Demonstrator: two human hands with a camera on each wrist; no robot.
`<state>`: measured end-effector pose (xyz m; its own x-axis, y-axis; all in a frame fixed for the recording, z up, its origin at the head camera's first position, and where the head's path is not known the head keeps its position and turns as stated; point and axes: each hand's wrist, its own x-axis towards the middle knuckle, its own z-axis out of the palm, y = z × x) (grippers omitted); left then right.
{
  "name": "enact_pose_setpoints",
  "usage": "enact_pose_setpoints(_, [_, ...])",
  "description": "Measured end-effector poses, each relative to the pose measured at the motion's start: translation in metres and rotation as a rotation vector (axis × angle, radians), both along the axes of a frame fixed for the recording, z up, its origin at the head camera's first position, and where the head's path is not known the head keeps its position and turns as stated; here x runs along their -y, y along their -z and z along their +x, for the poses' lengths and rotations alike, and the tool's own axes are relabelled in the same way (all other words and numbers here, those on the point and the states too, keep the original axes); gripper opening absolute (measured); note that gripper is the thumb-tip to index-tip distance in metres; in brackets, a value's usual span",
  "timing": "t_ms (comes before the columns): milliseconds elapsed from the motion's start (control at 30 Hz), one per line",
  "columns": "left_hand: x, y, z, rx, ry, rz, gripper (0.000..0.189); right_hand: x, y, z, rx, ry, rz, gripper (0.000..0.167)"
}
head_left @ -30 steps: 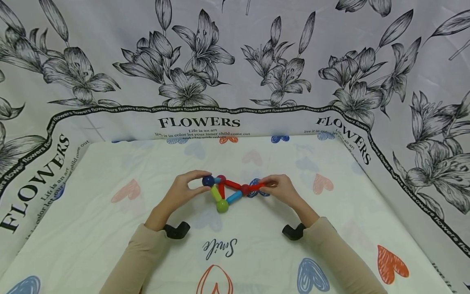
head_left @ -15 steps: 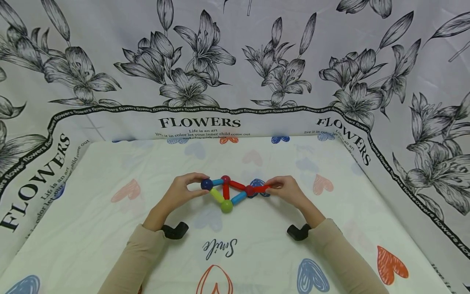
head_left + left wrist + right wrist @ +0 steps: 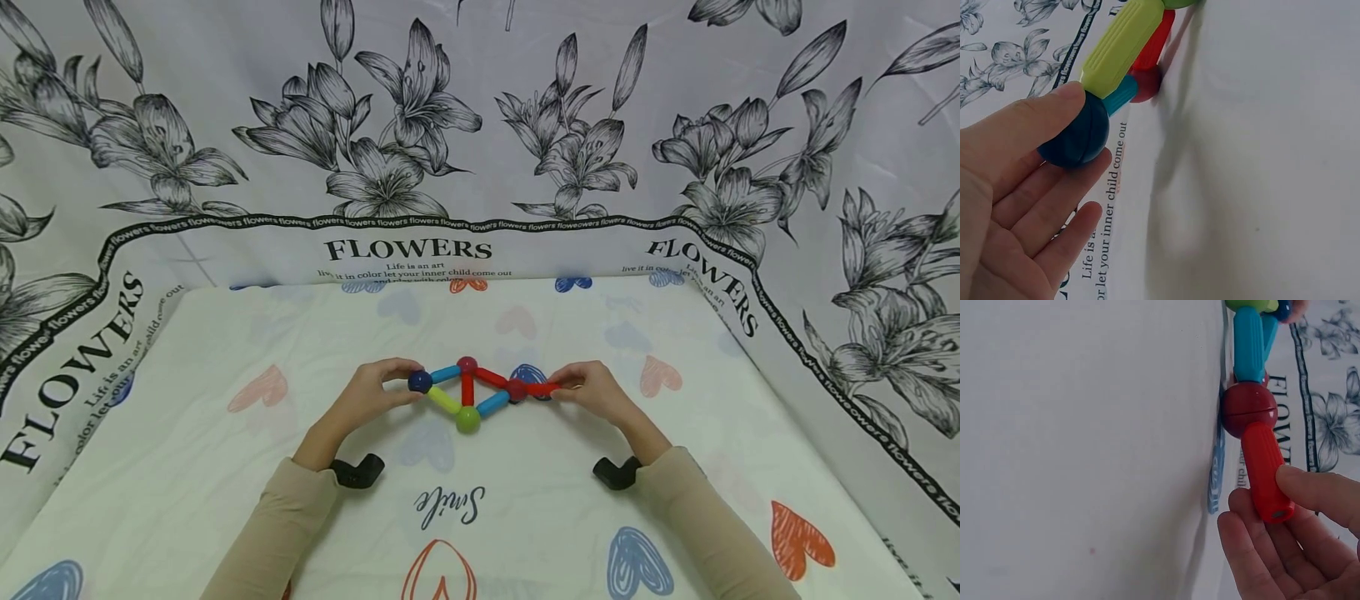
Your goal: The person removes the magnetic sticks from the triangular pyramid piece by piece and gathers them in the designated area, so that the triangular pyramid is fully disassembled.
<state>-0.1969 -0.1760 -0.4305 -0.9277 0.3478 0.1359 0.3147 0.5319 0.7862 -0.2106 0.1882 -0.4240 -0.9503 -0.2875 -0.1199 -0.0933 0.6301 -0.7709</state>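
Observation:
Both hands hold up one shape of magnetic rods and balls. My left hand (image 3: pixel 366 397) pinches its dark blue ball (image 3: pixel 1075 134) between thumb and fingers. Yellow-green rod (image 3: pixel 1124 47) and light blue rod (image 3: pixel 447 374) run from that ball to a green ball (image 3: pixel 468 419) and a crimson ball (image 3: pixel 467 366). A red rod (image 3: pixel 467 390) joins those two. Further right, a dark red ball (image 3: pixel 1250 410) links to them through another red rod (image 3: pixel 492 378) and a blue rod (image 3: pixel 493 404). My right hand (image 3: pixel 597 392) pinches the outer red rod (image 3: pixel 1266 475), attached to the dark red ball.
White cloth with printed hearts (image 3: pixel 660 377) and lettering covers the table (image 3: pixel 480 533). Behind it and at both sides hangs a flower-printed curtain (image 3: pixel 480 183). A black wrist mount sits at each wrist, the left one (image 3: pixel 358 472) and the right one (image 3: pixel 617 473).
The right hand has moved right with the outer red rod. The shape has shifted right and turned, so its two triangles show wider. The left hand has dropped slightly, still gripping the dark blue ball.

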Motion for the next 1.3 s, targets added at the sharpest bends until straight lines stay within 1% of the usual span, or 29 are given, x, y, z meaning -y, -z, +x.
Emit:
enact_pose_setpoints(167, [0.0, 0.002, 0.0, 0.036, -0.004, -0.018, 0.04, -0.001, -0.001, -0.001, -0.004, -0.017, 0.03, 0.02])
enact_pose_setpoints(400, [-0.001, 0.006, -0.004, 0.069, -0.006, -0.072, 0.04, -0.003, 0.001, -0.001, -0.004, -0.032, 0.044, 0.02])
enact_pose_setpoints(633, [-0.002, 0.006, -0.006, 0.064, 0.007, -0.113, 0.039, -0.003, 0.004, -0.005, 0.004, -0.036, 0.081, 0.018])
enact_pose_setpoints(800, [-0.001, 0.008, -0.006, 0.059, 0.014, -0.13, 0.038, -0.003, 0.004, -0.007, -0.021, -0.048, 0.105, 0.019])
enact_pose_setpoints(1067, [-0.001, 0.01, -0.007, 0.099, 0.007, -0.166, 0.039, -0.001, 0.002, -0.01, -0.036, -0.059, 0.14, 0.018])
enact_pose_setpoints(1300, [-0.001, 0.007, -0.006, 0.102, 0.013, -0.179, 0.041, 0.002, -0.001, -0.01, -0.047, -0.068, 0.177, 0.019])
